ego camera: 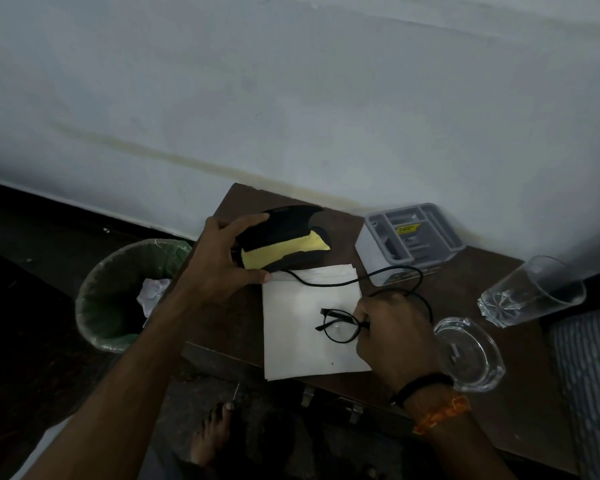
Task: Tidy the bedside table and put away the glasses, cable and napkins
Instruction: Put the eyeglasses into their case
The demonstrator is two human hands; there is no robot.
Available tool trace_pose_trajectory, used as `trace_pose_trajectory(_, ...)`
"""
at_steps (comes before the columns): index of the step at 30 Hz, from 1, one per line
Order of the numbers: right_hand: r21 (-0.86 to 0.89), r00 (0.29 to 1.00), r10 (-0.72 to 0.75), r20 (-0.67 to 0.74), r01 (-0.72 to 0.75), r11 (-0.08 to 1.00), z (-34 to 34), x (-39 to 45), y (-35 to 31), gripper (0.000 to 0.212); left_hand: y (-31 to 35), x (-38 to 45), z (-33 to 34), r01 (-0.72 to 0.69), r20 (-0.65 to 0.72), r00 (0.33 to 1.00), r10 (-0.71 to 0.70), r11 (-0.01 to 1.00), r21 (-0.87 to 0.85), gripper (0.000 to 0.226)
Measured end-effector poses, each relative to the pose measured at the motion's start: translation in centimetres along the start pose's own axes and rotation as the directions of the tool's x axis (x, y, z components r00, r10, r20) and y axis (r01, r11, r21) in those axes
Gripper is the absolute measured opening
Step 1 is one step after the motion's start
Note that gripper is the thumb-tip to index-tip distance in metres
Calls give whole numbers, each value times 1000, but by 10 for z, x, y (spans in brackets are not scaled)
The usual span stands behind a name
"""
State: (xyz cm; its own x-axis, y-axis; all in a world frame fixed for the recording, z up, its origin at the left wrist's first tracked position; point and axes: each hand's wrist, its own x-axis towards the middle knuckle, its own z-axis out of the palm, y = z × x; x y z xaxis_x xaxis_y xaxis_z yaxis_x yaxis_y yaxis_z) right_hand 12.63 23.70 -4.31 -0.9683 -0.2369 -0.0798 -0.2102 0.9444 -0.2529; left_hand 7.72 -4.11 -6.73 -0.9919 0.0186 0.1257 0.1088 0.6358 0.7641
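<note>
Two containers are sitting open in the frame: the black glasses case (284,237), showing a yellow cloth (281,252) inside, and the green-lined bin (118,292) at lower left, holding crumpled paper (151,294). We are gripping the case with our left hand (219,268), its grip wrapping the near end. Our right hand (392,337) is pinching one pair of glasses (340,325) at centre, resting on the napkins (302,327). One cable (343,283) is looping across the surface (471,327) beside two glass pieces and a grey organiser (409,237).
</note>
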Motion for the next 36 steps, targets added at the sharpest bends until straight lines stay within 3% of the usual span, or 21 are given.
trace_pose_trajectory(3, -1, 996, 12, -87, -12, 1000, -5, -2, -5, 11, 4, 0, -7, -45, 0, 999, 45, 999, -15, 100)
trace_pose_trajectory(6, 3, 962, 26, -270, -26, 1000, -14, -3, -14, 16, 8, -1, -14, -110, 0, 994, 110, 993, -33, 102)
trace_pose_trajectory(11, 24, 782, -68, -620, 106, 994, -30, -2, -35, 14, 20, -6, -19, -179, 44, 982, 182, 981, -76, 106)
trace_pose_trajectory(14, -15, 682, -143, -717, 190, 982, -31, 7, -44, 14, 29, -8, -19, -232, 103, 965, 242, 968, -99, 107)
trace_pose_trajectory(18, -77, 663, -241, -709, 266, 961, -26, 18, -49, 16, 40, -15, -15, -270, 168, 941, 293, 952, -145, 106)
trace_pose_trajectory(22, -120, 734, -320, -599, 313, 942, -13, 27, -54, 19, 43, -18, -16, -296, 173, 929, 327, 937, -185, 103)
trace_pose_trajectory(27, -65, 818, -252, -516, 256, 964, -8, 31, -55, 16, 40, -19, -18, -313, 198, 919, 341, 936, -162, 101)
trace_pose_trajectory(32, -16, 858, -276, -434, 299, 954, -11, 34, -56, 21, 37, -19, -21, -301, 210, 921, 329, 941, -155, 101)
trace_pose_trajectory(34, 21, 848, -290, -444, 333, 943, -16, 32, -55, 26, 36, -19, -23, -285, 211, 926, 314, 945, -158, 101)
trace_pose_trajectory(36, 81, 794, -271, -544, 372, 925, -23, 29, -52, 28, 36, -18, -25, -269, 204, 932, 301, 948, -170, 100)
